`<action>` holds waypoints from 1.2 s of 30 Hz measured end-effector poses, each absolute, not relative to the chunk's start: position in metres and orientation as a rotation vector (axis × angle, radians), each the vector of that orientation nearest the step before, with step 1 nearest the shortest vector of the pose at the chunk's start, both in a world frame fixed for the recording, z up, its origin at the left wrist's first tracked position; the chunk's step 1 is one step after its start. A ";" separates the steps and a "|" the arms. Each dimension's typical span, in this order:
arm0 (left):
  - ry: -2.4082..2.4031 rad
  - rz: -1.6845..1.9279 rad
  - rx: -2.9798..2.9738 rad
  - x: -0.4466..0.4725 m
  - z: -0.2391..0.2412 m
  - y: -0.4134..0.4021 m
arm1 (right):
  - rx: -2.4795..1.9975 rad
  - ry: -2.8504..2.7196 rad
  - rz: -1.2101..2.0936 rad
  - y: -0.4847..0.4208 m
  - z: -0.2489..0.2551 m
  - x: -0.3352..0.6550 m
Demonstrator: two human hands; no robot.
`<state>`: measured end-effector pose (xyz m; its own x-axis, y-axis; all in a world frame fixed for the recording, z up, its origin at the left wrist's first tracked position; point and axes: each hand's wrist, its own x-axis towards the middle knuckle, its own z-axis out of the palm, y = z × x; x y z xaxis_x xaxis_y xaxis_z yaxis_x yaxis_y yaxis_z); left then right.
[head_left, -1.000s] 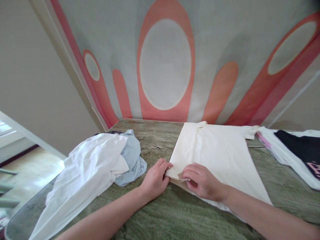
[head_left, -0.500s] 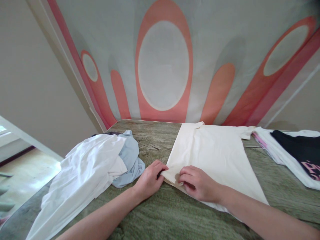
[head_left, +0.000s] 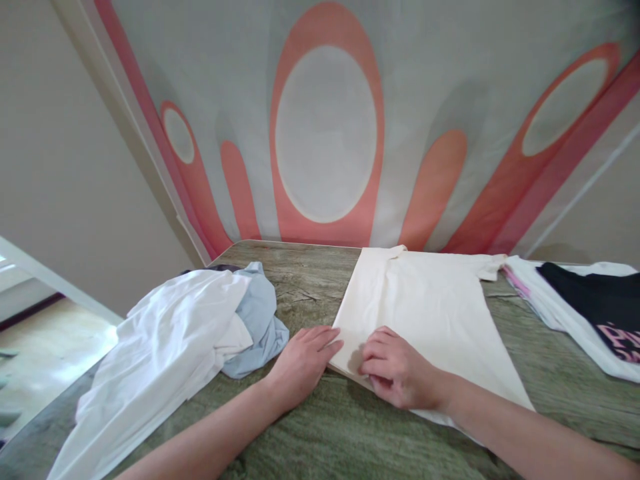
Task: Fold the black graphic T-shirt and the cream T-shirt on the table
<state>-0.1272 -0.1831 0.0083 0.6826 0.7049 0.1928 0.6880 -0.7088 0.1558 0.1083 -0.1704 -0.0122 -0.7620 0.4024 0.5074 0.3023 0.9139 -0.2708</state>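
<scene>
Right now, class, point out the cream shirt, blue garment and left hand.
Cream shirt (head_left: 435, 313), head view: middle of body.
Blue garment (head_left: 263, 323), head view: crumpled middle.
Left hand (head_left: 301, 360), head view: back of hand.

On my feed, a grey-green wall (head_left: 250, 60) rises behind the wood-grained bench (head_left: 325, 433), patterned with coral shapes, the largest ringing a pale oval (head_left: 326, 133). I see a plain greyish wall (head_left: 100, 167) slanting across the left and another plain stretch (head_left: 615, 203) at far right. Low left, past a white trim strip (head_left: 65, 285), bright light glares off pale floor (head_left: 60, 353).
</scene>
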 end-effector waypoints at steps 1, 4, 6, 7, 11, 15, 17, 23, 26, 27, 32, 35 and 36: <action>1.127 0.366 2.827 -0.128 0.007 -0.182 | -0.492 -2.497 0.236 -0.170 -0.012 0.108; 1.066 0.325 2.852 -0.128 0.004 -0.182 | -0.482 -2.513 0.253 -0.169 -0.014 0.108; 1.071 0.287 2.882 -0.128 0.003 -0.183 | -0.494 -2.527 0.251 -0.169 -0.014 0.108; 1.078 0.277 2.899 -0.128 0.003 -0.184 | -0.499 -2.532 0.247 -0.169 -0.014 0.108; 1.090 0.231 2.941 -0.126 0.009 -0.188 | -0.504 -2.543 0.238 -0.170 -0.013 0.108; 1.072 0.198 2.881 -0.122 0.023 -0.192 | -0.528 -2.557 0.245 -0.170 -0.013 0.108; 1.082 0.232 2.824 -0.121 0.028 -0.193 | -0.535 -2.558 0.251 -0.171 -0.013 0.108; 1.189 0.392 2.701 -0.118 0.024 -0.180 | -0.543 -2.564 0.264 -0.170 -0.010 0.106; 1.159 0.266 2.738 -0.111 0.020 -0.164 | -0.522 -2.568 0.292 -0.170 -0.009 0.106; 1.138 0.192 2.750 -0.108 0.019 -0.158 | -0.510 -2.570 0.306 -0.170 -0.008 0.106; 0.950 -0.157 2.681 -0.095 0.018 -0.126 | -0.454 -2.588 0.340 -0.171 -0.006 0.108; 0.969 -0.225 2.649 -0.091 0.014 -0.109 | -0.439 -2.601 0.313 -0.171 -0.005 0.109; 1.000 -0.214 2.663 -0.090 0.011 -0.103 | -0.442 -2.605 0.295 -0.171 -0.005 0.109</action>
<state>-0.0898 -0.1032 0.0111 0.7481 0.6198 -0.2372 0.6626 -0.7177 0.2143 0.1095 -0.1707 -0.0055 -0.8336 0.3585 0.4202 0.2555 0.9247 -0.2821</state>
